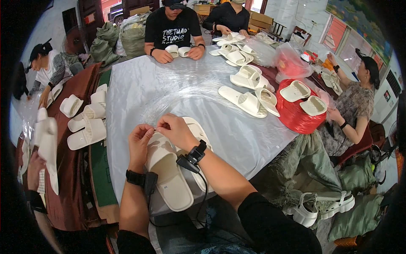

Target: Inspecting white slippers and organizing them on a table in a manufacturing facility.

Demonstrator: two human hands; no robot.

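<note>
A pair of cream slide sandals [169, 175] lies on the grey-white table cover [144, 89] right in front of me, soles toward me. My left hand [139, 139] and my right hand [175, 129] meet above the strap of the near sandal, fingertips pinched together on something very small that I cannot make out. Both wrists wear black bands with a small device; a cable runs from the right one.
More cream sandals lie in a pile at left [86, 116] and mid-right [249, 99]. A red bundle [300, 114] carries two sandals. Several other people sit around the table handling sandals. A sheaf of clear thin strands [190, 84] spreads across the table.
</note>
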